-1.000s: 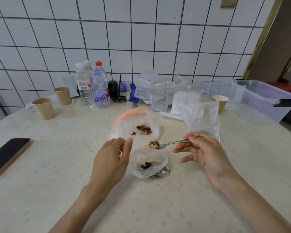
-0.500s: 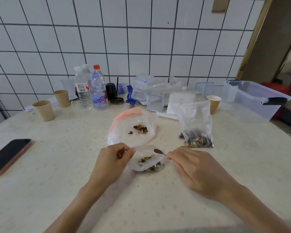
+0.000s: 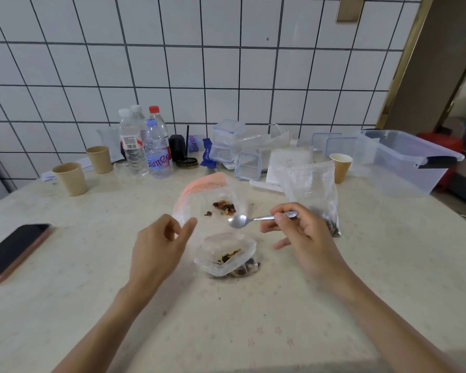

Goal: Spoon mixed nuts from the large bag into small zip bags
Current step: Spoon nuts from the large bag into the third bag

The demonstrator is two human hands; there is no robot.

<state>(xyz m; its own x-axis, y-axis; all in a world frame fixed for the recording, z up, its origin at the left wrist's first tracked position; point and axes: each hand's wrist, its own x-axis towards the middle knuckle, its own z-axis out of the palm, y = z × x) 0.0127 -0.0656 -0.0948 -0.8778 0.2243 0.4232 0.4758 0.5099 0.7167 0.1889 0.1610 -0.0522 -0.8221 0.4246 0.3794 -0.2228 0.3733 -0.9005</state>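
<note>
On the pale table (image 3: 65, 265), a dark phone (image 3: 14, 251) lies flat at nine o'clock, and two brown paper cups (image 3: 70, 178) stand at ten o'clock, well apart from it. At eleven o'clock a cluster of plastic water bottles (image 3: 145, 146) stands against the white tiled wall (image 3: 226, 63), with a small black holder (image 3: 178, 148) just to its right. Toward one o'clock sit stacked small clear lidded boxes (image 3: 228, 144) and another paper cup (image 3: 340, 166), and at two o'clock rests a large clear storage bin (image 3: 404, 165) with a dark latch.
</note>
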